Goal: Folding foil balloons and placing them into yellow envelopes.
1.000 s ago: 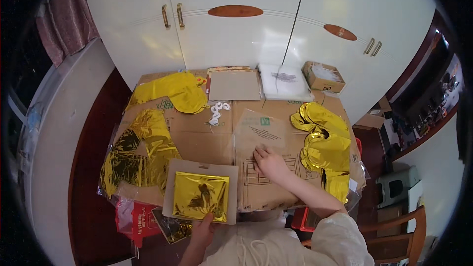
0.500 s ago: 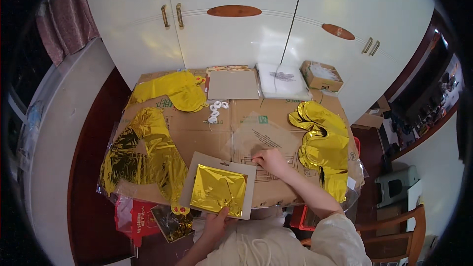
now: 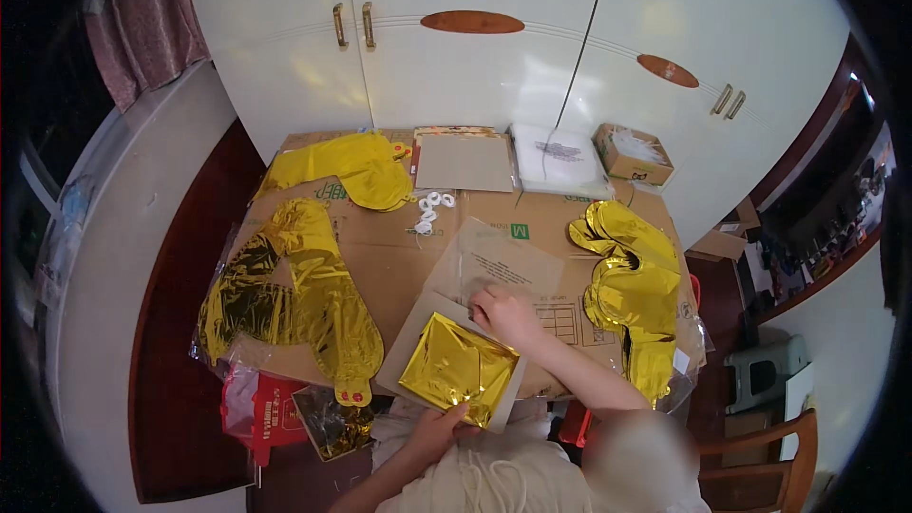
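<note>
My left hand (image 3: 443, 428) grips the lower edge of a grey backing card, thumb on top. A folded gold foil balloon (image 3: 454, 366) lies flat against the card's face. My right hand (image 3: 506, 317) is closed, with its fingers curled at the card's upper edge, against the near edge of a clear printed plastic bag (image 3: 518, 256). The bag lies flat on the cardboard; the fingertips are partly hidden, but they seem to pinch its edge.
Flat gold foil balloons (image 3: 332, 309) lie at the left, with more gold foil balloons (image 3: 632, 275) at the right. White ribbon rolls (image 3: 430, 214), backing cards (image 3: 464, 161), a stack of clear bags (image 3: 559, 160) and a small open box (image 3: 635, 154) stand farther back.
The card with the gold balloon has moved right and tilted, its top now meeting my right hand. My right hand's fingers have curled in more. The whole view has shifted slightly.
</note>
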### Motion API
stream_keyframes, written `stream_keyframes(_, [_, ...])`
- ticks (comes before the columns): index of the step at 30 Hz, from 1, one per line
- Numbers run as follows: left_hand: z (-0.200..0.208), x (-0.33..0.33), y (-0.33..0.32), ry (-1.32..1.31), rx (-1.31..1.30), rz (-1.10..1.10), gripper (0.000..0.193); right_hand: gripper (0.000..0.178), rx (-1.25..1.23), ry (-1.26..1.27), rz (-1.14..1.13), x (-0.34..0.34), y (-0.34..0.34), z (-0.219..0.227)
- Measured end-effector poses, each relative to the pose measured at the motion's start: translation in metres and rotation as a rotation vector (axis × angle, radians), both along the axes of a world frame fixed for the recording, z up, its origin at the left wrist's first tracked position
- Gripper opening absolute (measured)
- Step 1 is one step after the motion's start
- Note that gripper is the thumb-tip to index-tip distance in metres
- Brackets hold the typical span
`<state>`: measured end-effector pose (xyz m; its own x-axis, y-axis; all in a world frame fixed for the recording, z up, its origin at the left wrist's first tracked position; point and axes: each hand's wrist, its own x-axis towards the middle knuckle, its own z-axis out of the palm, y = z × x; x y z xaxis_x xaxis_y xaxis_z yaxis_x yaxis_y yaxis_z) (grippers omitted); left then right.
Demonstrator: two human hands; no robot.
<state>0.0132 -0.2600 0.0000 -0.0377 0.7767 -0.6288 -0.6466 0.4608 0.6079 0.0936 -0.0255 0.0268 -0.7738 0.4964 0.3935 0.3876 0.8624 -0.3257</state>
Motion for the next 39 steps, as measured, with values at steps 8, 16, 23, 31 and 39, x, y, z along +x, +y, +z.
stream_keyframes(8, [-0.005, -0.002, -0.002, -0.096, 0.018, 0.054, 0.031, 0.010, 0.076, -0.036, 0.006, -0.013, 0.001, -0.005])
stream_keyframes(16, [0.013, -0.005, 0.005, -0.116, -0.008, 0.088, 0.030, 0.009, 0.228, -0.094, 0.142, -0.008, -0.017, 0.008])
stream_keyframes(23, [0.012, -0.001, 0.015, -0.083, 0.047, 0.088, 0.029, 0.011, 0.294, -0.105, 0.184, -0.008, -0.034, 0.020])
stream_keyframes(31, [0.017, 0.001, 0.033, -0.030, 0.074, 0.117, 0.033, 0.012, 0.319, -0.101, 0.251, -0.007, -0.058, 0.027])
stream_keyframes(39, [0.009, 0.003, 0.017, -0.152, 0.058, 0.129, 0.037, 0.014, 0.283, -0.032, 0.229, 0.002, -0.053, 0.056])
